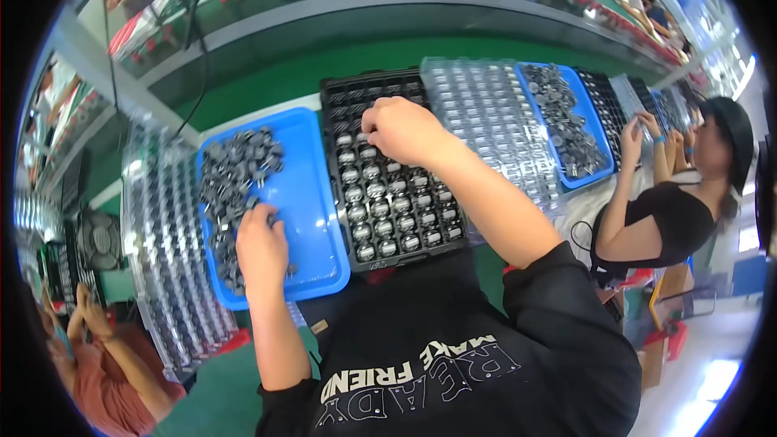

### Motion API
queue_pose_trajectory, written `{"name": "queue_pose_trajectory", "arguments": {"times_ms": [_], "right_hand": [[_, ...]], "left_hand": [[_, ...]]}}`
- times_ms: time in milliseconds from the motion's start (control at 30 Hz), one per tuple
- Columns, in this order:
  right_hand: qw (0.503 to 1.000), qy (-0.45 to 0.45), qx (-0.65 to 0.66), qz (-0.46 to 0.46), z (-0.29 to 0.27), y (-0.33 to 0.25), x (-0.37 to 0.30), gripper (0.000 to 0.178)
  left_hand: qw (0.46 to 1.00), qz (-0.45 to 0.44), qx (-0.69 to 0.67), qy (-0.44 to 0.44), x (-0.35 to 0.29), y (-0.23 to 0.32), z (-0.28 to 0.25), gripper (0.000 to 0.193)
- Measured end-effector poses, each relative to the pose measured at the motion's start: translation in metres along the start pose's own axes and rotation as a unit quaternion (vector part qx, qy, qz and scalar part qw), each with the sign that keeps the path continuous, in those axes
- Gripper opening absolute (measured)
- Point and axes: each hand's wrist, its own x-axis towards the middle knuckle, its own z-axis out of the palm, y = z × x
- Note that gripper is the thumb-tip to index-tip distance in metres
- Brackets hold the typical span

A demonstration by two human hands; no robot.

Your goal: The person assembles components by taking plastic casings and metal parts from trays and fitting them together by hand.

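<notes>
My left hand (261,247) is down in a blue plastic tray (303,194), its fingers curled over a heap of small dark grey caps or fittings (235,166). Whatever its fingertips hold is hidden. My right hand (401,129) reaches over a black compartment tray (405,259), fingers bent down and pinched at one of its upper rows. Small shiny silver, round-bodied parts (380,210) fill the rows nearer me. The fingers cover the spot they touch, so the piece there cannot be made out.
Clear plastic blister trays stand at the left (174,235) and right (477,113). Farther right is another blue tray (579,146) of dark parts, near a co-worker in black (664,218). Another person (121,372) sits at lower left. A conveyor with red pieces (364,0) runs behind.
</notes>
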Motion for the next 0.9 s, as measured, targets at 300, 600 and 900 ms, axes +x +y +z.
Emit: {"name": "queue_pose_trajectory", "arguments": {"times_ms": [300, 600, 900], "right_hand": [[0.919, 0.211, -0.014, 0.332, -0.081, 0.188, -0.020, 0.036], [0.919, 0.129, -0.069, 0.365, -0.074, 0.242, -0.011, 0.041], [0.953, 0.179, 0.027, 0.244, -0.064, 0.272, -0.030, 0.013]], "left_hand": [[0.985, 0.074, -0.102, 0.120, -0.011, 0.008, -0.006, 0.019], [0.926, -0.042, -0.373, 0.051, -0.017, 0.013, 0.001, 0.022], [0.785, -0.027, -0.614, -0.077, -0.028, 0.039, -0.024, 0.035]]}}
